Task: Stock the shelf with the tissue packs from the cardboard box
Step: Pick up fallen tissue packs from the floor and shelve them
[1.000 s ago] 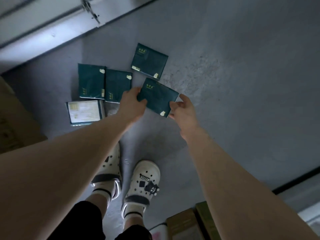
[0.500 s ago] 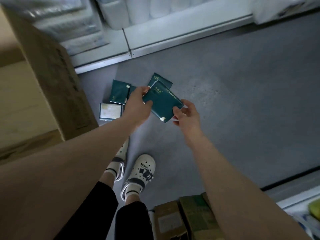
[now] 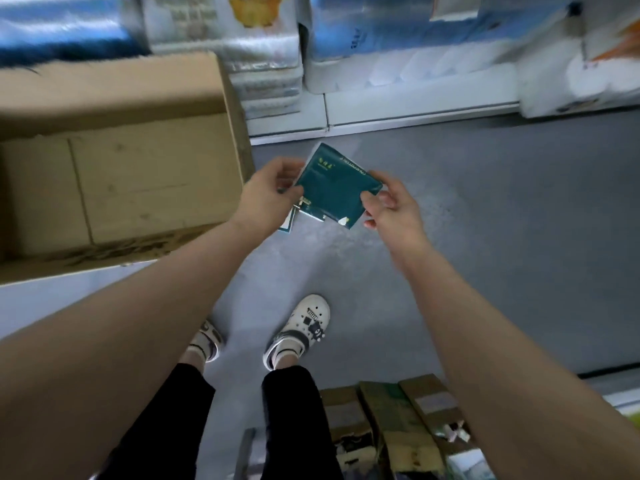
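While the head view looks down an aisle, a large open brown cardboard box (image 3: 121, 161) fills the left side, raised above the grey floor (image 3: 485, 220); only its bare brown inner panels and a seam show inside it. Along the top runs a low white shelf (image 3: 398, 102) that carries plastic-wrapped bundles of white paper rolls (image 3: 398, 46) and a stack of clear-wrapped tissue bundles (image 3: 263, 64), all blurred. Between the box and the shelf, at mid-frame and above the floor, a dark green flat tissue pack (image 3: 332, 188) is held tilted between both hands, its printed face up. The left hand (image 3: 266, 192) grips the pack's left edge, with curled fingers (image 3: 287, 169) above and the thumb below that edge. The right hand (image 3: 391, 206) pinches the right edge, its thumb (image 3: 374, 202) pressed on the top face and its fingers wrapped behind. Just under the held pack, the corners of further green packs with white edges (image 3: 289, 221) peek out; whether they are in the left hand or lie on the floor cannot be told. Lower down stand the person's two white clogs (image 3: 304, 323) below black trouser legs (image 3: 294, 410), and small brown and green cartons (image 3: 391, 420) crowd the bottom edge under the right forearm.
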The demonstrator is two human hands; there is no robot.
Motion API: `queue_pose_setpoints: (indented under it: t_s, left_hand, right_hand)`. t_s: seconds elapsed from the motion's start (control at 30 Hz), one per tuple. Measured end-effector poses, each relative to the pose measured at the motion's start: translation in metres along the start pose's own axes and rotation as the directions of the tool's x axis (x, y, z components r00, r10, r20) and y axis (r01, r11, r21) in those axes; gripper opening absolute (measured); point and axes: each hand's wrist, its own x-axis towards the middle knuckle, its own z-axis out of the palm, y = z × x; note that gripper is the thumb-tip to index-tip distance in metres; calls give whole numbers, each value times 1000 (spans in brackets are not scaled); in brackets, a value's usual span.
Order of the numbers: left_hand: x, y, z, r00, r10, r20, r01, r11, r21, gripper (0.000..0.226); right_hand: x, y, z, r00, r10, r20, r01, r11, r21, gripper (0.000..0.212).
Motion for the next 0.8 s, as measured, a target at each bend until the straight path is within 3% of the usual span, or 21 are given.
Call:
queue_pose_setpoints:
  t_s: [0.5,0.6,0.73,0.8]
  left_hand:
    - [-53,-52,-219,982,-38,-185,13,991,-135,34]
    - [-61,-62,-268,967,-40,-250,8,992,-129,40]
    - [-71,-69,-328,944,-27,-328,-26,987,-156,45]
    - [-75,-68,-355,928,2,-373,-72,982,-174,43]
  right_hand:
    - [-67,-74,210,978,-62,201,83,991,-100,36]
    - [-79,-96,254,962,-90,256,132,979,-154,36]
    - [-87,-131,307,938,-155,311,235,942,-241,52]
    - [-91,-152,330,902,-236,361,342,901,-267,44]
